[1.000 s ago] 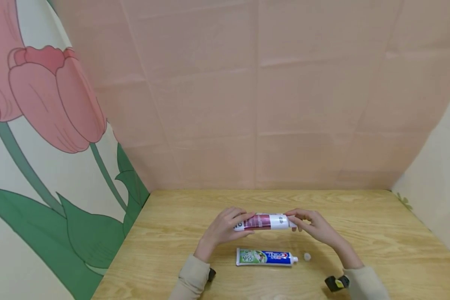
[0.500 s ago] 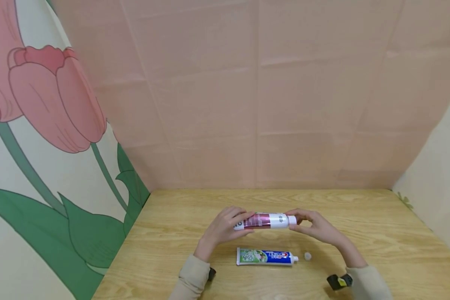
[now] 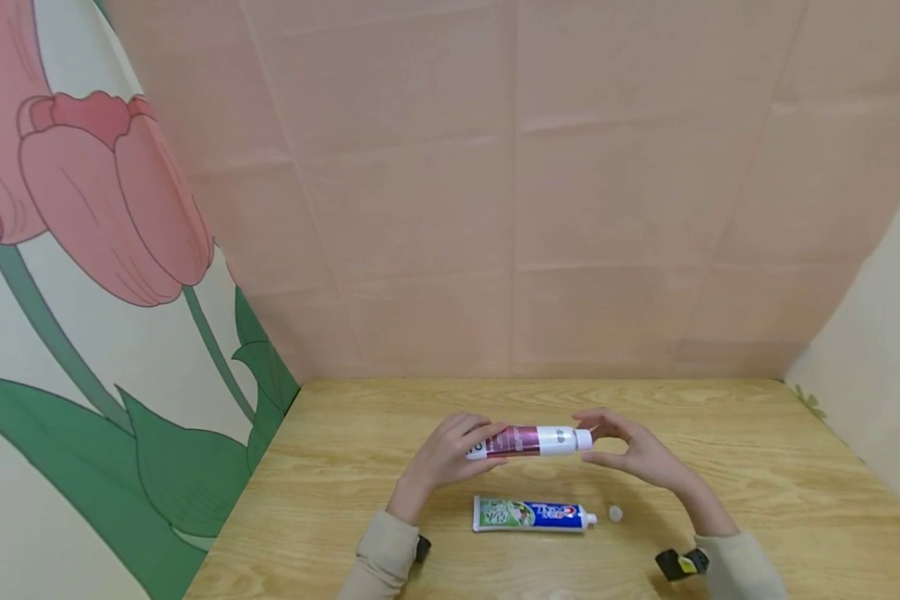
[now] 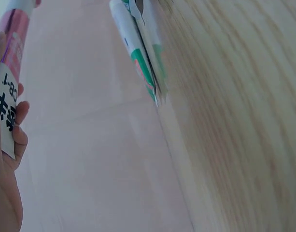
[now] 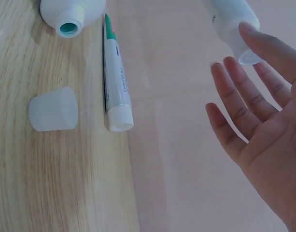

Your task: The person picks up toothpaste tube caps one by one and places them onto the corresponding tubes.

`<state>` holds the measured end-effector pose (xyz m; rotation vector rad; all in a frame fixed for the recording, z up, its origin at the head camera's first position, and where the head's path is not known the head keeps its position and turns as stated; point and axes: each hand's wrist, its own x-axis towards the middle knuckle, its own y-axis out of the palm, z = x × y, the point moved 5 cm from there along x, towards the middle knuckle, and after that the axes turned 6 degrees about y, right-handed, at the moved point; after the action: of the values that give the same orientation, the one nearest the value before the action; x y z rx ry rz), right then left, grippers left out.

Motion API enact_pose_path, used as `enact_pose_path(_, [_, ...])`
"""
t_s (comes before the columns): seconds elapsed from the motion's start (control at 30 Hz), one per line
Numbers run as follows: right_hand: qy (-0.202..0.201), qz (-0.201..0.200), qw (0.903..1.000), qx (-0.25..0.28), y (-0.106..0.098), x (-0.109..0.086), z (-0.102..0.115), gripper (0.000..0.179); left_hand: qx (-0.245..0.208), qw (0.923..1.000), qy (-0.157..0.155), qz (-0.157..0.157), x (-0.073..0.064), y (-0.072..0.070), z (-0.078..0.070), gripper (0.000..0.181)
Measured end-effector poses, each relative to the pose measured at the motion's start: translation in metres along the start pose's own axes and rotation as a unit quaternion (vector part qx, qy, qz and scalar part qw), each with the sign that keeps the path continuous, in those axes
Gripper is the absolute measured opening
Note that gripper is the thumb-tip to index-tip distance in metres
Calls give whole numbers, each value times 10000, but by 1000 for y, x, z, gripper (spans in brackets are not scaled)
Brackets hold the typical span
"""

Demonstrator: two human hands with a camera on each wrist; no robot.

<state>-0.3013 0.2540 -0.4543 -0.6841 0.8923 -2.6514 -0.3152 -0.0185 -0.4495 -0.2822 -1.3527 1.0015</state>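
Note:
My left hand [image 3: 450,451] grips a pink-and-white toothpaste tube [image 3: 521,441] above the table, its white cap [image 3: 583,439] pointing right. In the left wrist view, fingers wrap the tube's [image 4: 11,63] flat end. My right hand [image 3: 637,450] is at the cap, thumb below and fingers above it; in the right wrist view the hand [image 5: 268,121] has its fingers spread loosely, the thumb lying by the cap [image 5: 246,54]. Below lies a blue-and-green toothpaste tube [image 3: 532,514] with its nozzle bare. A small loose cap [image 3: 615,513] sits right of that nozzle.
Another green-and-white tube [image 5: 116,82] with a white cap lies farther back on the wooden table [image 3: 360,408]; the held tube mostly hides it in the head view. A pink backdrop [image 3: 510,208] rises behind, and a tulip-printed wall [image 3: 120,200] stands at left.
The right hand's fingers have moved from pinching the cap to spreading apart around it, leaving the cap more visible. The left hand and the tubes stay nearly still.

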Motion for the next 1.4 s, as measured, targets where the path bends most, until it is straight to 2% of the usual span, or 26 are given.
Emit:
enact_pose_path(0.17, [-344, -100, 9991, 244, -4, 0, 3, 44, -65, 10000, -14, -62, 0, 1, 2, 62])
enact_pose_path(0.27, [-399, -65, 9988, 289, -5, 0, 2, 39, -30, 10000, 34, -66, 0, 0, 2, 60])
enact_pose_path(0.63, [295, 43, 9994, 154, -8, 2, -12, 30, -15, 10000, 40, -19, 2, 3, 3, 57])
enact_pose_path(0.87, [284, 80, 9995, 88, -9, 3, -11, 27, 14, 10000, 69, -36, 3, 4, 4, 57])
enact_pose_path(1.1, [614, 210, 9973, 352, -11, 5, -16, 23, 85, 9998, 144, -91, 5, 4, 4, 57])
enact_pose_path(1.4, [450, 428, 9965, 557, -9, 9, -24, 22, 93, 9997, 179, -102, 7, 5, 5, 57])
